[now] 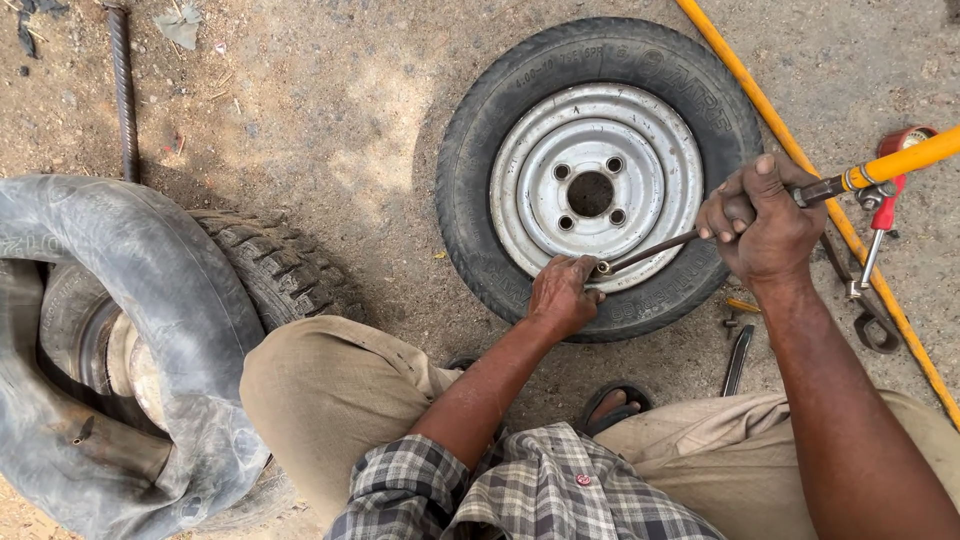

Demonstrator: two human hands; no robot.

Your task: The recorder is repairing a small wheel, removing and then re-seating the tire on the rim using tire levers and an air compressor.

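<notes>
Two hands work a small black tyre [470, 190] with silver rim, flat on dirt; left hand [562, 295] pinches the valve; right hand [762, 225] grips closed around the yellow-hosed air chuck [655, 249].

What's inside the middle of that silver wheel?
The silver wheel rim has one big dark center hole with four smaller bolt holes around it. All look empty and shadowed; whatever lies beneath them is hidden.
</notes>
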